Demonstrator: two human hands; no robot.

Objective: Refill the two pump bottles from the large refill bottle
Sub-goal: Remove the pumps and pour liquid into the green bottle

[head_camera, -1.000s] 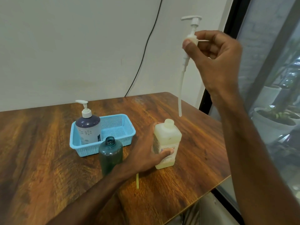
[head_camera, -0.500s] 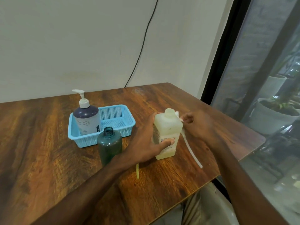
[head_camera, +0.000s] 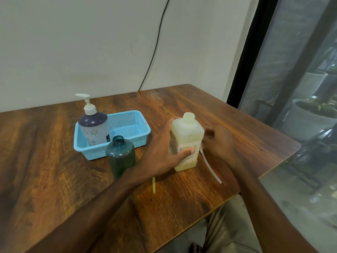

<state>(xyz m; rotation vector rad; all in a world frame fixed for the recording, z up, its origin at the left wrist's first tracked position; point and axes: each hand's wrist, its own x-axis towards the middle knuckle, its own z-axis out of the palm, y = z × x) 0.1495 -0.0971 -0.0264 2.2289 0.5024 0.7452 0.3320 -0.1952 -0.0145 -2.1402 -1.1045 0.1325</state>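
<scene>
A person's left hand (head_camera: 164, 152) grips the uncapped, cream-coloured refill bottle (head_camera: 187, 136), which stands upright on the wooden tabletop (head_camera: 54, 179) just right of the frame's centre, thumb pressed across its label and fingers wrapped round its far side. The right hand (head_camera: 218, 141) sits low against the bottle's right side with fingers curled. A white pump tube (head_camera: 211, 167) runs out from under it toward the lower right and lies on the wood. The pump's head is hidden, so whether that hand still clasps it cannot be told.

Left of centre, a dark green bottle (head_camera: 121, 157) stands open-necked, without a pump, just in front of a pale blue basket (head_camera: 135, 125). A purple pump bottle (head_camera: 94, 128), its white pump fitted, stands in the basket's left end.

A thin yellowish tube (head_camera: 154, 185) shows below the left forearm. A black cable (head_camera: 155, 48) hangs down the wall at upper centre, and a potted plant (head_camera: 306, 121) stands beyond the glass at right.
</scene>
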